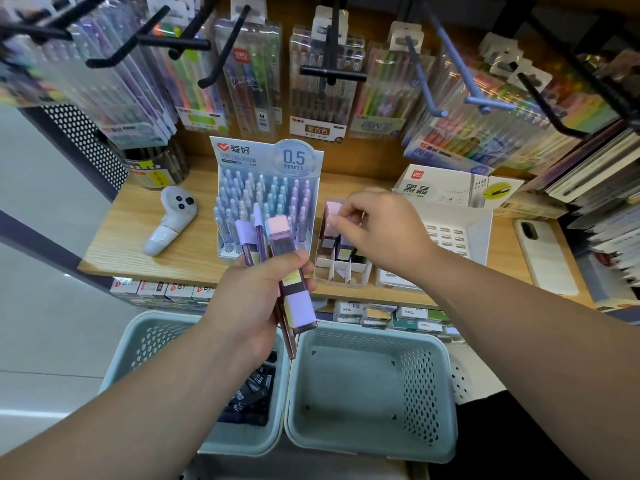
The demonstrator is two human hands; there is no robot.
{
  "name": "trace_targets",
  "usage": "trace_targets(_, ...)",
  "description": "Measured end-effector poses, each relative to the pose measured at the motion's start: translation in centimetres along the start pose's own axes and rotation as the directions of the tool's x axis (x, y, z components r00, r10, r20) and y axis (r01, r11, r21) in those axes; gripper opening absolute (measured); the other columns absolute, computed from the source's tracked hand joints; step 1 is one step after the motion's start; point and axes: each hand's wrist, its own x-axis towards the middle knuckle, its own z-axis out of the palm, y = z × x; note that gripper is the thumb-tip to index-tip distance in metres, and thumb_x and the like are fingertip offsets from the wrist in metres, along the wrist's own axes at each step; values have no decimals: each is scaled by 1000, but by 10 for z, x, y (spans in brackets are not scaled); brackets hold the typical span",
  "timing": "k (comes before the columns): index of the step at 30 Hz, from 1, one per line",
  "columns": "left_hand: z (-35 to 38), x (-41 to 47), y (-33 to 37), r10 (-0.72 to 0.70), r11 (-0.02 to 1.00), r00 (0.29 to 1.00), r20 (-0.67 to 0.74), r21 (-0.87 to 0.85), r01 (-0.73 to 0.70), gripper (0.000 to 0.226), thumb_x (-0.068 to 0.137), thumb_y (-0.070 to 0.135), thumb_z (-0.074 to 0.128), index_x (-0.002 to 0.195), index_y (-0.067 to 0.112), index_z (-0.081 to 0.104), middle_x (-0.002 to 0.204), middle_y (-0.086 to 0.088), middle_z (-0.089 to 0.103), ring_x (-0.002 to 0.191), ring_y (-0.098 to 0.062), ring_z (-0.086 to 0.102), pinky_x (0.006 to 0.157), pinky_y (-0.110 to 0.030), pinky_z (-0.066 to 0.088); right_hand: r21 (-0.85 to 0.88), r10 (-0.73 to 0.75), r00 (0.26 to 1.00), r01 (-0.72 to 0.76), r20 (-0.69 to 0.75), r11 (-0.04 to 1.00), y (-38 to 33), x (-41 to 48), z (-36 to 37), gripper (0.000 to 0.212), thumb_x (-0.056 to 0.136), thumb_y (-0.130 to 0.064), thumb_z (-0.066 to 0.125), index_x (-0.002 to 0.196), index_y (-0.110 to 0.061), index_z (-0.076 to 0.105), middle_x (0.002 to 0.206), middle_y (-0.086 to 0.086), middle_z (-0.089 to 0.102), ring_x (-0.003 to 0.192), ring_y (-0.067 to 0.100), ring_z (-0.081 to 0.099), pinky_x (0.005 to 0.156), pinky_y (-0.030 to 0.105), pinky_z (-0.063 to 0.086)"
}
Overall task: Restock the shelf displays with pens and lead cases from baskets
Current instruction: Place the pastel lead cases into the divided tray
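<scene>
Several lead cases (278, 244) fanned in L hand (252, 299), fingers curled round them. R hand (381, 230), at 2 o'clock from it, pinches pink-capped case (333, 211) over divided display box (341, 270). At 6 o'clock, left basket (138, 341) w/ dark cases (252, 396); right basket (419, 393) beside it.

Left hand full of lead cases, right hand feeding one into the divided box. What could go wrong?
1. The left hand grips several cases fanned unevenly; one juts below the palm and could slip toward the baskets.
2. The right hand pinches a pink-capped case at the divided box, which stands near the front edge of the shelf; a hard push might shove it off.
</scene>
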Motion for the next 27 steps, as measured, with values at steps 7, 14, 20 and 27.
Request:
trace_targets(7,10,-5,-4,-2,999,998,68,44,-1,17,84,5,73,101,6,70,78,-11,70,59,-20,66,52,-25,54,546,101,932,-289,348,787,-34,-13,-10,26,82,-33,82,94,-11,74,84,21,72,68,17,63,75,42,57)
trace_targets(14,12,-5,-5,-5,999,997,75,55,1,37,69,12,79,104,3,71,76,-10,70,55,-20,63,49,-26,53,627,225,859,-494,461,602,-36,-15,-13,17,82,-9,81,97,-5,72,76,11,73,59,13,64,50,19,48)
trace_targets(20,9,-3,-5,-45,999,996,77,4,45,17,83,4,72,100,6,70,76,-8,72,57,-19,65,49,-23,51,660,346,839,-545,421,517,-26,-4,-26,8,89,-4,71,94,-9,74,76,9,71,52,8,56,50,18,48)
trace_targets(27,4,0,-1,-50,999,995,88,10,50,20,82,1,70,102,5,68,71,-7,70,56,-16,66,48,-25,51,548,163,735,-615,658,567,-1,2,-55,16,84,8,70,80,-7,66,72,9,71,61,15,64,58,20,54)
